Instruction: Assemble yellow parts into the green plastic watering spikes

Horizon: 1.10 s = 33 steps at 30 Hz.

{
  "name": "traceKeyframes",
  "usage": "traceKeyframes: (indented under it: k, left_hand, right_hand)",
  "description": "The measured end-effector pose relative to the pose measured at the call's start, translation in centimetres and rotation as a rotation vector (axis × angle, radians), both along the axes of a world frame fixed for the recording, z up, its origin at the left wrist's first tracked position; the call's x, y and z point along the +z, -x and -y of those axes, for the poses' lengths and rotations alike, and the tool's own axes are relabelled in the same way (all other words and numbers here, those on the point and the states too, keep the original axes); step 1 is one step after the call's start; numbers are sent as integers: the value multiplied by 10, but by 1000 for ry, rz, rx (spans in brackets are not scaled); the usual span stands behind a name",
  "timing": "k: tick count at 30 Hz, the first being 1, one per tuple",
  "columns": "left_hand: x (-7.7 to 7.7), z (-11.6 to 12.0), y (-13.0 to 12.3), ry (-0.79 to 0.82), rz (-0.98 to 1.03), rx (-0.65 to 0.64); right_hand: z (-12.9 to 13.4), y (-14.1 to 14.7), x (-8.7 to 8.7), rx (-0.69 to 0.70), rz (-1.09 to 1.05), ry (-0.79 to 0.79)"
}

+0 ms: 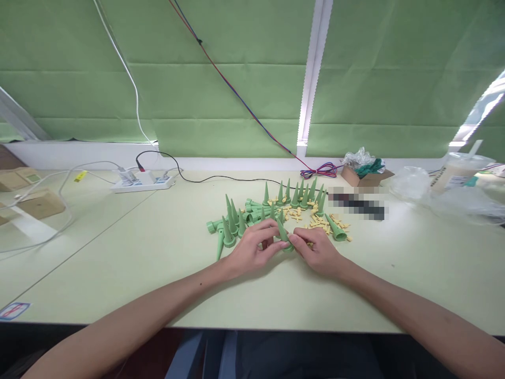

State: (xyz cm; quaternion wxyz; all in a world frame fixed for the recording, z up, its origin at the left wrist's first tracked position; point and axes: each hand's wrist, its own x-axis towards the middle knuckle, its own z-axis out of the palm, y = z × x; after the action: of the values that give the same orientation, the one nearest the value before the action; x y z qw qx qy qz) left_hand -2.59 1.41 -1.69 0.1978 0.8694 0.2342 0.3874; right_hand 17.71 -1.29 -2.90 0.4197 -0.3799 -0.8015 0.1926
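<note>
Here, green cones [228, 237] on pale table [426, 263], blinds [256, 42] behind.

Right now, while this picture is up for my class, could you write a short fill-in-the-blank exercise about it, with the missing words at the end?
1. The left hand holds a cone whose colour is ____.
2. The small loose pieces scattered near the standing cones are ____ in colour.
3. From the person's viewpoint, the white power strip lies to the ____ of both hands.
4. A ____ sticks up from the lidded cup.

Missing words: green; yellow; left; straw.
</note>
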Motion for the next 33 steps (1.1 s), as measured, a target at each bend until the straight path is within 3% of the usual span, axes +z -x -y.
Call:
traceKeyframes:
  k: [15,26,33]
  left_hand:
    - [-1,1,-1,-32,22,-11]
    - [6,4,-5,163,-28,72]
    - [8,8,-7,485,4,32]
  right_hand:
    - [-1,-1,0,-14,9,35]
    - [1,-1,0,9,18,52]
    - [2,0,-1,24,95,13]
